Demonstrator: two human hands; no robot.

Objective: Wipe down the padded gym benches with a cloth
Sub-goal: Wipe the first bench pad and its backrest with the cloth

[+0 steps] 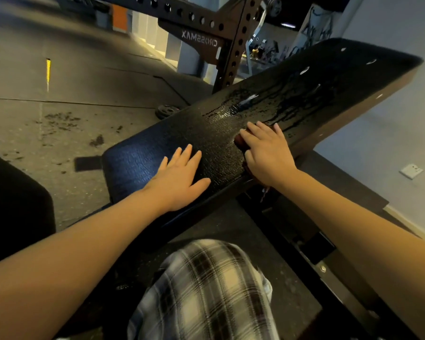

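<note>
A long black padded bench runs from the lower left up to the upper right. Its far half is wet, with runs and drops of liquid. My left hand lies flat on the dry near end, fingers straight and spread. My right hand presses down on a dark reddish cloth at the bench's near edge, just below the wet patch. Most of the cloth is hidden under that hand; a bit of it hangs below the wrist.
A dark perforated rack frame stands behind the bench. A weight plate lies on the grey rubber floor, which has scattered debris. A pale wall with a socket is at right. Another black pad sits at left.
</note>
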